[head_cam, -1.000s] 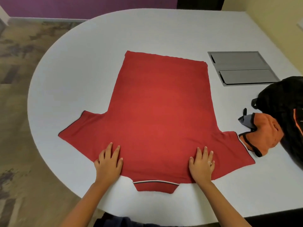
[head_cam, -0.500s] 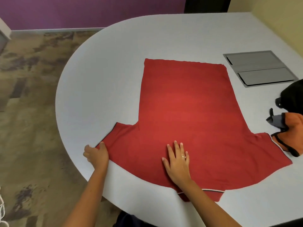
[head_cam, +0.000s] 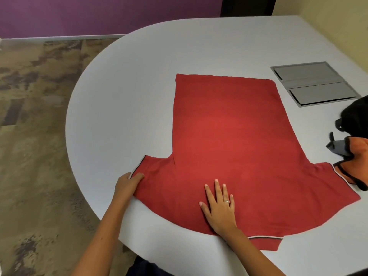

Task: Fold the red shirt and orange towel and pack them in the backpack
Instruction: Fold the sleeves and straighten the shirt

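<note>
The red shirt (head_cam: 229,148) lies spread flat on the bench (head_cam: 123,96), pinned near its collar by the flat, open-fingered right hand (head_cam: 220,208) so that the left hand (head_cam: 127,183), pinching the left sleeve cuff at the shirt's outer edge, can fold that sleeve inward.

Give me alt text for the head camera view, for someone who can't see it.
A red shirt lies spread flat on a white table; the left hand grips its left sleeve end while the right hand presses flat near the collar. An orange towel and black backpack sit at the right edge.
</note>
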`<state>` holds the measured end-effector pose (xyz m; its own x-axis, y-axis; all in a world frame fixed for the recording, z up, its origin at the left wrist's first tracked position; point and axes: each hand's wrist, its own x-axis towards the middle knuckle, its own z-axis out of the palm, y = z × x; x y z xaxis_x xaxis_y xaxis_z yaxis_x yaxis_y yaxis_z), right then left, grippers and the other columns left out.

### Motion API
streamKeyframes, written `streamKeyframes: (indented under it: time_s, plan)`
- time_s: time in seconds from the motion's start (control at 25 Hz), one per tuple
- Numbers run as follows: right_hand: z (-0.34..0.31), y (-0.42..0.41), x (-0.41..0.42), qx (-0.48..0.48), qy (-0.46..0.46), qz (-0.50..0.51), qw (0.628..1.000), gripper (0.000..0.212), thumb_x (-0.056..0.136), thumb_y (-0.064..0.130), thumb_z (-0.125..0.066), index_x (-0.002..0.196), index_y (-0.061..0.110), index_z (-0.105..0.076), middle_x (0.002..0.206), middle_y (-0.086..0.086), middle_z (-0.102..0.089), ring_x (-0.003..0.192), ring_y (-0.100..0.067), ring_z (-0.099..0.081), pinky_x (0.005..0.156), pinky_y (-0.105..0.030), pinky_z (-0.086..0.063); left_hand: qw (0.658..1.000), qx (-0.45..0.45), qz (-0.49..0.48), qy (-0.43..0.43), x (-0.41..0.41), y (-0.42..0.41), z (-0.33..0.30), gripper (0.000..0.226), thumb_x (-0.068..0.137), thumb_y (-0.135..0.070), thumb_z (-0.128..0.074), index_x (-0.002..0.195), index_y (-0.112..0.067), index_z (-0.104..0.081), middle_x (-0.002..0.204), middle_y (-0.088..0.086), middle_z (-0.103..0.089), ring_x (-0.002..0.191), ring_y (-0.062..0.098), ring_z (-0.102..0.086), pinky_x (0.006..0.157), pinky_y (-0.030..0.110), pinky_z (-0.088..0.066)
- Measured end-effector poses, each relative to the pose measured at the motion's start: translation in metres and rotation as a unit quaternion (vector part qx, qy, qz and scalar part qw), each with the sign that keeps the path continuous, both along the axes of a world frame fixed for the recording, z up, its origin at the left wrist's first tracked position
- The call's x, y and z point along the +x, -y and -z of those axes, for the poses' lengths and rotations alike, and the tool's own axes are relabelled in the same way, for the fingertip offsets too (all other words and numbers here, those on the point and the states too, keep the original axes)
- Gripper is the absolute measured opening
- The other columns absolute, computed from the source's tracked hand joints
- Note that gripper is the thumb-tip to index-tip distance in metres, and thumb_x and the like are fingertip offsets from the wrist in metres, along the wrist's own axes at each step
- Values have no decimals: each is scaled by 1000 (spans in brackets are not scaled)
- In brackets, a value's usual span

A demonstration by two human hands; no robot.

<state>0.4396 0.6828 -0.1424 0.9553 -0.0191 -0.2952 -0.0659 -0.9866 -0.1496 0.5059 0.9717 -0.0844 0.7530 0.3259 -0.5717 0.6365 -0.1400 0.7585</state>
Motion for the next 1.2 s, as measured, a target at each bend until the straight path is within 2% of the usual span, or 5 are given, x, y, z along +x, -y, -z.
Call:
streamKeyframes:
  time_s: [0.24, 0.48, 0.8, 1.0, 1.2]
  plan:
    - [-22, 19, 27, 253, 7, 95, 963, 24, 87, 26, -64, 109, 19, -68, 124, -4, -57, 113, -20, -52, 98, -27, -37, 964, 23, 215, 151, 12, 71, -23, 44, 85, -22, -68, 128, -16, -57, 125, -7, -56, 113, 12, -55, 99, 26, -41]
    - [-48, 22, 52, 566, -154, 376, 718, 40, 95, 49, -44, 89, 18, -68, 78, -1, -70, 71, -15, -63, 69, -29, -52, 867, 114, 456, 165, -4, 173, 5, 25, 87, -18, -56, 110, -9, -60, 144, 9, -43, 132, 22, -42, 104, 28, -34]
    - [-45, 19, 57, 519, -97, 317, 788, 12, 81, 2, -67, 75, 10, -59, 64, -3, -58, 57, -14, -51, 49, -21, -41, 833, 385, 356, 175, -73, 143, 35, 76, 74, -71, -53, 132, -22, -47, 143, 10, -42, 124, 28, -42, 84, 47, -44]
    - [-68, 30, 71, 568, -41, 311, 760, 9, 80, 0, -67, 83, 7, -64, 76, -10, -65, 63, -16, -56, 60, -25, -46, 942, 221, 218, 131, -105, 126, 45, 55, 83, -30, -71, 129, -13, -46, 101, 0, -58, 86, 15, -58, 74, 31, -48]
    - [-101, 68, 78, 551, 18, 294, 780, 9, 79, 2, -71, 86, 5, -67, 72, -5, -65, 53, -4, -55, 52, -18, -46, 959, 189, 151, 144, -119, 156, 41, 18, 86, -4, -55, 84, -20, -47, 77, -6, -51, 66, 7, -50, 58, 23, -41]
